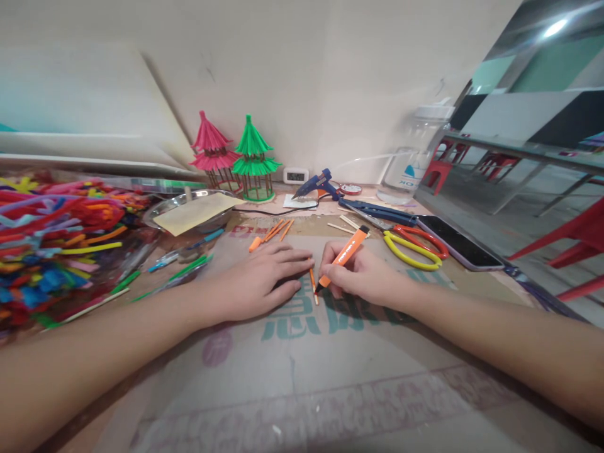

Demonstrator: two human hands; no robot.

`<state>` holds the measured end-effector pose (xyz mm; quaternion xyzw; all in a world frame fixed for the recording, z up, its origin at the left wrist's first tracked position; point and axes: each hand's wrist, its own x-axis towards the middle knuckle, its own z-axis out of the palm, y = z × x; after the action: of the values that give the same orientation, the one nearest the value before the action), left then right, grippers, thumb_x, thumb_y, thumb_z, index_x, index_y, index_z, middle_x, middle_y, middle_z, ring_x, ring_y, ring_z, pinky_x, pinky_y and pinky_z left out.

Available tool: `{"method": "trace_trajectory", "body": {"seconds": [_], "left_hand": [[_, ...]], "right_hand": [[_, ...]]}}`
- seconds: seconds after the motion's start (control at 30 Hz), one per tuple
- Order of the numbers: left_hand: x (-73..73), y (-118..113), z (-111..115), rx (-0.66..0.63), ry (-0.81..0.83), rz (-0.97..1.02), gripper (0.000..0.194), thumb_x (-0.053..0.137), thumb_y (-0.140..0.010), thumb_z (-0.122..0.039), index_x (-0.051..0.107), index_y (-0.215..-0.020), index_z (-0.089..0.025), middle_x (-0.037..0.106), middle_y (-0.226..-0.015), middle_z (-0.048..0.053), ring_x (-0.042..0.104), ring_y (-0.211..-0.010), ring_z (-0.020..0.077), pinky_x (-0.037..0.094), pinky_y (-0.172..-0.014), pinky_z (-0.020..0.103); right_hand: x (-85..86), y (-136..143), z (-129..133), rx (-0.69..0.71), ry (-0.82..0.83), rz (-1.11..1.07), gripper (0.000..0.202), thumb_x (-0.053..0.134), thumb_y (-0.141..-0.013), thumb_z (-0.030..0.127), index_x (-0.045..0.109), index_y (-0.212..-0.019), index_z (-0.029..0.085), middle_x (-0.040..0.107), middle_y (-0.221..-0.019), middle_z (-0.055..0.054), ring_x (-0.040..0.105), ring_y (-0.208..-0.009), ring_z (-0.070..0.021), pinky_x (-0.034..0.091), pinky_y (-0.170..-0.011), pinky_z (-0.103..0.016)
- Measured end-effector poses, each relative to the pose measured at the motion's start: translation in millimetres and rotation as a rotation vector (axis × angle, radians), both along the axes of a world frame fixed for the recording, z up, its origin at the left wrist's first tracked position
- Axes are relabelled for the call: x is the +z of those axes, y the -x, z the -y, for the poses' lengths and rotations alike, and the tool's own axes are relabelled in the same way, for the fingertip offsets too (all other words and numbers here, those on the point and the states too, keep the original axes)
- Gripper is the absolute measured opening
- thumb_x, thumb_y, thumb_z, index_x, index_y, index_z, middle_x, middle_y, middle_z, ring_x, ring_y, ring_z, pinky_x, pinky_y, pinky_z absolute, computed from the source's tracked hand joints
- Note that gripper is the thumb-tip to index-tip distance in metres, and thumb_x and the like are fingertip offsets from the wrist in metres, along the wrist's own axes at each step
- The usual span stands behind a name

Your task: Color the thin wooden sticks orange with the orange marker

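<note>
An orange marker [348, 251] slants in my right hand [358, 274], pinched between thumb and fingers. Its dark tip meets a thin wooden stick [313, 283] on the cardboard sheet [226, 377]. Orange covers most of the stick; its near end is pale wood. My left hand [259, 280] lies flat on the sheet, fingers stretched, with the fingertips at the stick's far end. Beyond the left fingers are an orange marker cap [255, 243] and several orange sticks [274, 231]. Plain pale sticks [348, 223] lie behind my right hand.
Colourful pipe cleaners [56, 245] heap up at left, beside a metal dish [165, 211] with a yellow card [195, 212]. Behind stand pink [212, 151] and green [253, 157] pagoda models, a glue gun [314, 182] and a bottle [410, 157]. Scissors [410, 251] and a phone [457, 242] lie right.
</note>
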<state>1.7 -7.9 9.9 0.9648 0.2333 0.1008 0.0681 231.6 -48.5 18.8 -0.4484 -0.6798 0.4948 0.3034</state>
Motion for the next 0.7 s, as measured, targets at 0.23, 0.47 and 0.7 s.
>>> {"method": "trace_trajectory", "body": {"seconds": [0.23,0.47,0.7], "left_hand": [[-0.3,0.8,0.0,-0.002,0.006,0.041,0.043,0.044,-0.104,-0.032,0.057,-0.143,-0.019,0.056,-0.148,0.009,0.049,-0.135,0.0282,0.036,-0.117,0.048],[-1.3,1.1,-1.3,-0.015,-0.013,0.019,0.045,0.044,-0.104,-0.032,0.053,-0.146,-0.019,0.055,-0.150,0.008,0.048,-0.135,0.0282,0.036,-0.116,0.049],[0.3,0.0,0.7,-0.009,-0.022,0.008,0.045,0.041,-0.105,-0.033,0.056,-0.144,-0.015,0.055,-0.150,0.009,0.049,-0.135,0.0285,0.037,-0.116,0.049]], "right_hand": [[-2.0,0.3,-3.2,-0.069,-0.013,0.014,0.011,0.055,-0.086,0.024,0.047,-0.077,0.022,0.056,-0.051,0.008,0.043,-0.043,-0.0079,0.031,-0.043,-0.019],[2.7,-0.4,0.4,0.037,0.018,0.003,0.011,0.055,-0.081,0.018,0.049,-0.073,0.021,0.055,-0.050,0.007,0.045,-0.043,-0.0073,0.032,-0.042,-0.018],[-3.3,1.1,-3.0,-0.077,-0.037,0.011,0.013,0.054,-0.089,0.024,0.048,-0.079,0.022,0.057,-0.052,0.007,0.043,-0.043,-0.0067,0.031,-0.042,-0.018]]}}
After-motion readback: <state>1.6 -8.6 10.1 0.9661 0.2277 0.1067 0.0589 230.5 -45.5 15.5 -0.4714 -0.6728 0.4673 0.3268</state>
